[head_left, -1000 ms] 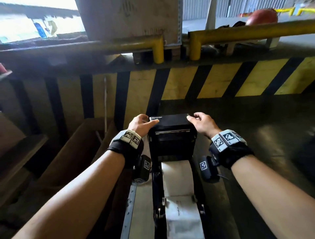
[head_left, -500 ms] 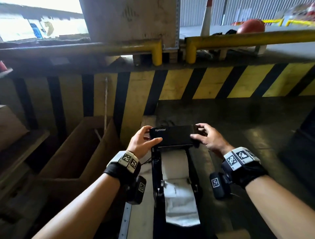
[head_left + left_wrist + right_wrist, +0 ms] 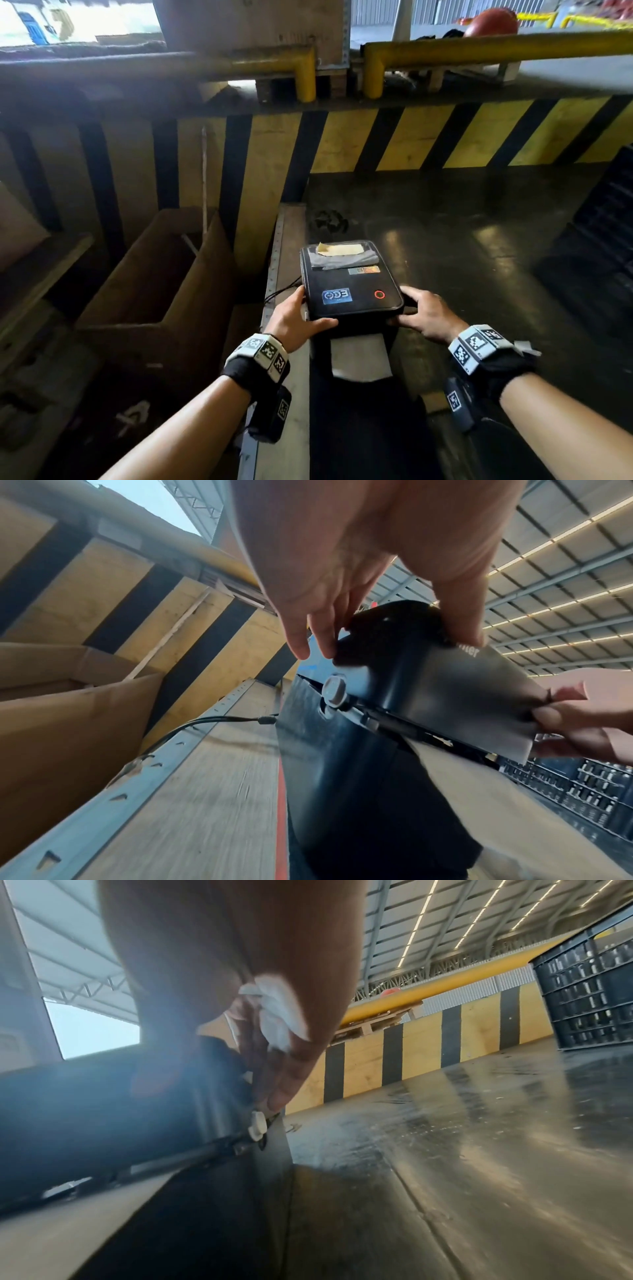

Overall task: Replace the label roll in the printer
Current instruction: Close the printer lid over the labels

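Observation:
A black label printer stands on a dark surface, and its lid (image 3: 349, 284) is lowered almost flat, showing a blue sticker and a red ring. My left hand (image 3: 294, 318) grips the lid's front left corner, thumb on the front edge. My right hand (image 3: 421, 315) grips the front right corner. White label paper (image 3: 359, 356) runs out toward me from under the lid's front edge. In the left wrist view the lid (image 3: 445, 680) still stands slightly off the body above a white latch knob (image 3: 334, 691). In the right wrist view my fingers (image 3: 274, 1080) lie along the lid's side (image 3: 85, 1110).
An open cardboard box (image 3: 154, 274) stands to the left below the bench. A yellow and black striped barrier (image 3: 411, 137) closes off the back. A black crate (image 3: 603, 222) sits at the right. A thin cable (image 3: 205, 721) leads to the printer's left side.
The lid has swung down from upright to nearly flat, covering the roll bay. Both hands came down and toward me with its front edge.

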Motion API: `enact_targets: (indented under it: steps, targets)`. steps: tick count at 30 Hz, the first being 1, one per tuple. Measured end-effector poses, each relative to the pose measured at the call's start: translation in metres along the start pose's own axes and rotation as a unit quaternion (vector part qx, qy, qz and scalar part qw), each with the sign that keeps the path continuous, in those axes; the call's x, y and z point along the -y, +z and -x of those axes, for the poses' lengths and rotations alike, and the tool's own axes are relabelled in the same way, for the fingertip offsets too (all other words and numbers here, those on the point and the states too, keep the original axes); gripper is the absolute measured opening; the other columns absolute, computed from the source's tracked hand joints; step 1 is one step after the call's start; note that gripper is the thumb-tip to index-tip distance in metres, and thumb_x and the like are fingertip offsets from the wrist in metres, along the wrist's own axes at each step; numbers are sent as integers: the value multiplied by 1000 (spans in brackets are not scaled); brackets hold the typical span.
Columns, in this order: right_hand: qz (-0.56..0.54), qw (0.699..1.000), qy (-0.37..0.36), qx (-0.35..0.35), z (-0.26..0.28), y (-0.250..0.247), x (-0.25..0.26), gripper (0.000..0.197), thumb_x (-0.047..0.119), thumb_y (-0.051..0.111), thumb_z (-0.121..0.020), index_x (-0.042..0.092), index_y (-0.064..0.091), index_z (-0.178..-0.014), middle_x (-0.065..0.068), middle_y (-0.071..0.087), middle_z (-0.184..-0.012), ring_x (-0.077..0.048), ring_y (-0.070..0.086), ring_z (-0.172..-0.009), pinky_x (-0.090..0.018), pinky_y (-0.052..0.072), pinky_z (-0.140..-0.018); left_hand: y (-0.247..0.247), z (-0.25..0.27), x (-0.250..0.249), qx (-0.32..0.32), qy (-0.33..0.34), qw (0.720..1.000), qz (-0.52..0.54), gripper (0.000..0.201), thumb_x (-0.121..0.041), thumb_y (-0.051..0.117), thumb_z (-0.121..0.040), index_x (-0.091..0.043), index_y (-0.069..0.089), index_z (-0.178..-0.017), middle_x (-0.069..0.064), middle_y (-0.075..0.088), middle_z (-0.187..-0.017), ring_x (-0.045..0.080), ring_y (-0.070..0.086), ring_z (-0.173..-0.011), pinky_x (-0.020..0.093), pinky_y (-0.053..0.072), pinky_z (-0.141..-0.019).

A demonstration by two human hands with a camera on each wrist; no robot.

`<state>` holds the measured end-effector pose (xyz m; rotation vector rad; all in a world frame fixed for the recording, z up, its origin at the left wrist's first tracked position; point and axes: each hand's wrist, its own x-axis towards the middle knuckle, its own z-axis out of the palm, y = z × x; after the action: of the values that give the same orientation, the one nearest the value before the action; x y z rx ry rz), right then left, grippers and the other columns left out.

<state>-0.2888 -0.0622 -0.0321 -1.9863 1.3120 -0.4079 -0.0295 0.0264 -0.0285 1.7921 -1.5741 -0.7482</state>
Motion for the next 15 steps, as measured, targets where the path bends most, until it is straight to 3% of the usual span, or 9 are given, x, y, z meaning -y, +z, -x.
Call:
enact_targets:
  steps: [2, 4, 7, 9, 11, 13, 15]
  targets:
    - [-16, 1000, 19, -3, -1, 1, 0, 81, 51, 75, -67, 14, 49, -134, -4, 56, -136, -18, 51, -126, -26, 37, -106, 1, 0, -1, 3, 1, 1000, 4, 77, -45, 78, -67, -22, 44, -132, -7, 57, -127, 8, 52, -116, 17, 37, -95]
    - [-54, 998, 37, 0, -2, 2, 8, 95, 69, 64, -64, 15, 42, -139, -4, 51, -141, -17, 46, -130, -29, 33, -110, 4, -2, -2, 4, 4, 1000, 16, 77, -45, 77, -69, -21, 41, -133, -13, 54, -120, 4, 50, -112, 17, 36, -94]
    - [-67, 997, 42, 17, -3, 7, 16, 74, 41, 62, -84, 10, 30, -143, 0, 47, -137, -9, 42, -123, -8, 26, -94, 14, -7, 4, 8, 4, 998, 69, 80, -46, 76, -69, -22, 35, -133, -10, 52, -128, 7, 52, -119, 25, 41, -103]
    - [-80, 995, 46, 30, -3, 13, 13, 77, 35, 59, -88, 9, 18, -147, -3, 40, -142, -8, 37, -127, -6, 19, -94, 22, -7, 12, 21, 6, 994, 107, 87, -49, 75, -68, -24, 28, -136, -3, 50, -136, 12, 50, -125, 35, 42, -108]
    - [-93, 994, 41, 37, -1, 21, 9, 95, 57, 60, -79, 15, 11, -149, -3, 35, -150, -9, 34, -132, -15, 18, -108, 28, -5, 21, 31, 0, 991, 128, 93, -58, 73, -65, -36, 21, -138, -2, 45, -141, 11, 46, -130, 40, 41, -110]
    - [-101, 993, 51, 31, -4, 26, -1, 119, 85, 53, -57, 24, 8, -149, -3, 35, -152, -13, 35, -136, -32, 21, -118, 30, -5, 25, 37, 4, 990, 139, 89, -61, 72, -64, -46, 19, -135, -1, 42, -143, 12, 44, -132, 43, 39, -111]
    - [-110, 991, 59, 43, -7, 29, -8, 121, 89, 50, -52, 29, 8, -149, -2, 35, -152, -15, 35, -137, -38, 23, -118, 29, -5, 24, 38, 11, 989, 144, 90, -60, 71, -65, -49, 16, -135, 0, 41, -144, 13, 43, -132, 43, 39, -111]
